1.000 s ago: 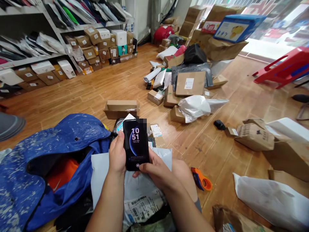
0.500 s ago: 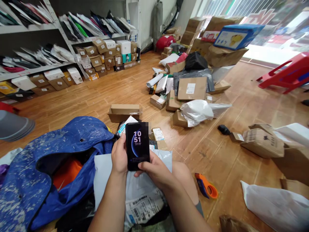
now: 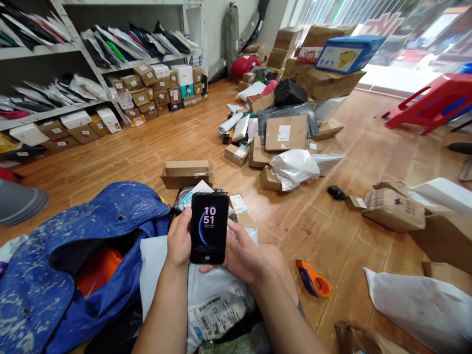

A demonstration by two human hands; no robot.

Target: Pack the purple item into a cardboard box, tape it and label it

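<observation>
A black smartphone (image 3: 209, 228) stands upright between my two hands, its lit screen showing the time 10 51. My left hand (image 3: 180, 238) grips its left edge, thumb along the side. Around the right edge and lower back, my right hand (image 3: 241, 250) is closed, with fingertips showing below the phone. Behind and beneath the hands lies a pale grey mailer bag (image 3: 157, 265) on my lap; a white printed label (image 3: 217, 314) is on it. Left of it slumps a paint-flecked blue bag (image 3: 114, 206), gaping, with something orange (image 3: 98, 268) inside.
An orange and blue tape dispenser (image 3: 313, 280) lies on the wooden floor to the right. Parcels and a cardboard box (image 3: 285, 132) are piled ahead. Metal shelves (image 3: 73, 48) hold mailers at the left. A red plastic stool (image 3: 427, 103) is at the right, near a white bag (image 3: 413, 300).
My right thumb has moved from the bottom of the phone's screen to its right edge. A small round icon now shows low on the screen. The view has shifted slightly.
</observation>
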